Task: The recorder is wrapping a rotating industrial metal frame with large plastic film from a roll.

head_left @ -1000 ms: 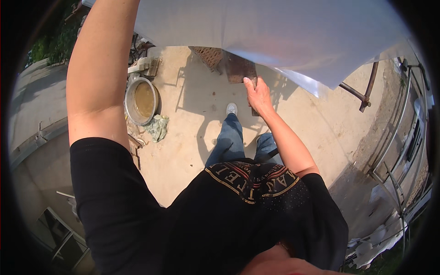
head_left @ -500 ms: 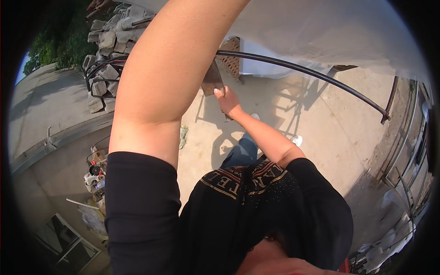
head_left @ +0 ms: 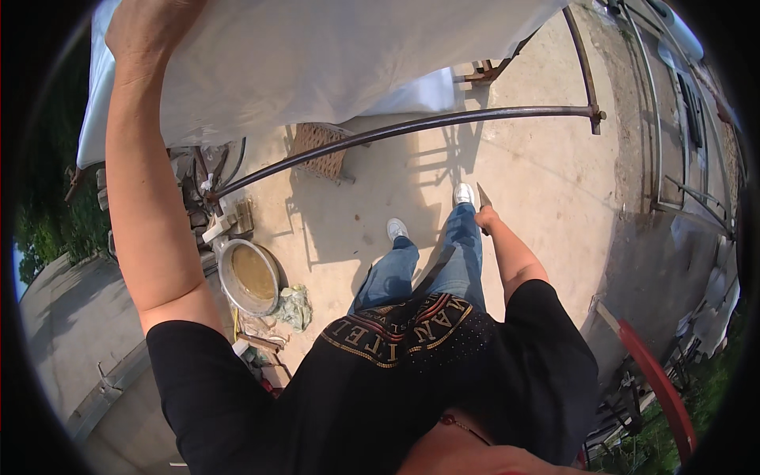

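Observation:
My left arm stretches up and away. The left hand (head_left: 154, 28) is cut off by the top edge of the view, over a whitish translucent plastic sheet (head_left: 261, 71); its fingers are out of sight. That sheet spreads above a dark metal bar (head_left: 412, 124), which curves across in front of me. Low at my right side, beside my thigh, my right hand (head_left: 488, 219) is closed around the handle of a cleaver (head_left: 483, 198). Its brownish blade points forward and is seen nearly edge-on.
A woven-topped stool (head_left: 319, 148) stands under the bar. At the left are a metal basin (head_left: 252, 277) of murky liquid, a crumpled plastic bag (head_left: 293, 307) and stacked blocks. A metal frame (head_left: 661, 119) stands far right, with a curved red piece (head_left: 657, 388) nearer me.
My left arm has swung left and forward. The right hand has come right and back to my side with the cleaver. The view has shifted, showing the basin and more of the sheet.

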Demonstrator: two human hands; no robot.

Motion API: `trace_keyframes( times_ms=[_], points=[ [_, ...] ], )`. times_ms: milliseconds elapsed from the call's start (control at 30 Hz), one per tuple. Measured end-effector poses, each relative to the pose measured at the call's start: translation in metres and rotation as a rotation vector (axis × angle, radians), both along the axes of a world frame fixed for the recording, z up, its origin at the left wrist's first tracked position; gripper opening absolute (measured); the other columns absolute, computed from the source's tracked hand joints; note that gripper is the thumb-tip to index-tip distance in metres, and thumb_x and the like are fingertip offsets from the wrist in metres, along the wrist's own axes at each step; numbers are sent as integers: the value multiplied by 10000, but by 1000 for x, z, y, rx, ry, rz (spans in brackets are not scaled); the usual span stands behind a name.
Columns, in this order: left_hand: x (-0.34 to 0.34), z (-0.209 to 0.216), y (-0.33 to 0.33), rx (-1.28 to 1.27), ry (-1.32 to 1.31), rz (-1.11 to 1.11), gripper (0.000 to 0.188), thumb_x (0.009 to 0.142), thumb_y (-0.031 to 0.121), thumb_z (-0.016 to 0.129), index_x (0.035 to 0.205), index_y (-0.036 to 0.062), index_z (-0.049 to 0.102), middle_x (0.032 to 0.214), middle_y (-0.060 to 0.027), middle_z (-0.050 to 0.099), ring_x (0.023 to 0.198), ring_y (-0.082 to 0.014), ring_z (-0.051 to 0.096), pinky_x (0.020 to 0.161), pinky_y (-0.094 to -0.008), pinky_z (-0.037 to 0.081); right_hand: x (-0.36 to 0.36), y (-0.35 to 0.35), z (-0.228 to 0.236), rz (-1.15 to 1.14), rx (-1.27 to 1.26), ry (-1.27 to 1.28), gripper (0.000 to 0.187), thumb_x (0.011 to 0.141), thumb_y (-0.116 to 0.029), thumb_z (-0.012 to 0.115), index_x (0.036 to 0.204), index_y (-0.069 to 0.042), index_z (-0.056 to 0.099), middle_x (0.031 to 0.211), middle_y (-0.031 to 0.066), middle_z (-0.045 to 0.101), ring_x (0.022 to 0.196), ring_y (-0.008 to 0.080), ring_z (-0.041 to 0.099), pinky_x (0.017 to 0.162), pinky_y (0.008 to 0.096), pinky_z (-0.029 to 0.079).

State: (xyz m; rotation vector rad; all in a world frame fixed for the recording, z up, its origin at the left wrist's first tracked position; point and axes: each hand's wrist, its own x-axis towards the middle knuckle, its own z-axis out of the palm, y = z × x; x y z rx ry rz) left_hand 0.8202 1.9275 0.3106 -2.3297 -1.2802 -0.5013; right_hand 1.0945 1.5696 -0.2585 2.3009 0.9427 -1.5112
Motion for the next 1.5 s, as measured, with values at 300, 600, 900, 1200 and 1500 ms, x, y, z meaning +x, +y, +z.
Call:
trace_keyframes(
  times_ms=[300,600,900,1200,1500],
  points=[
    [-13,-13,-12,-158,-233,-59,610,741,607,566,1162,165,583,1027,-55,636,924,-146,603,794,-272,483,89,46,-32,72,102,-9,526,800,-237,502,1285,-76,380,1301,251,355,1178,408,404,963,393,375],
    [-1,-19,-48,-60,-154,-95,537,810,541,509,1116,110,603,1119,-64,600,1105,-227,530,901,-311,433,129,133,342,-62,670,1128,379,877,-290,548,1135,-13,526,1025,89,603,1009,180,541,889,313,412],
    [-9,-16,-35,-580,-1324,-201,501,945,383,342,1114,-50,527,1007,-148,605,936,-224,589,828,-319,474,129,273,405,-79,1375,657,1113,524,-499,794,1363,-48,220,1373,145,300,1299,275,244,1062,371,218],
    [-26,-35,-10,-570,-1977,-521,246,949,228,391,953,7,500,830,-103,596,704,-175,594,622,-292,529,44,267,404,-459,1485,805,397,828,-255,636,1126,-18,522,1084,42,550,970,148,500,860,286,391],
    [-129,28,-48,76,-350,424,992,548,723,624,1285,111,368,1057,-179,536,939,-305,591,749,-399,493,27,266,408,-620,1710,657,446,924,-350,453,1124,44,511,1051,92,573,903,168,546,798,295,441]
  ],
)
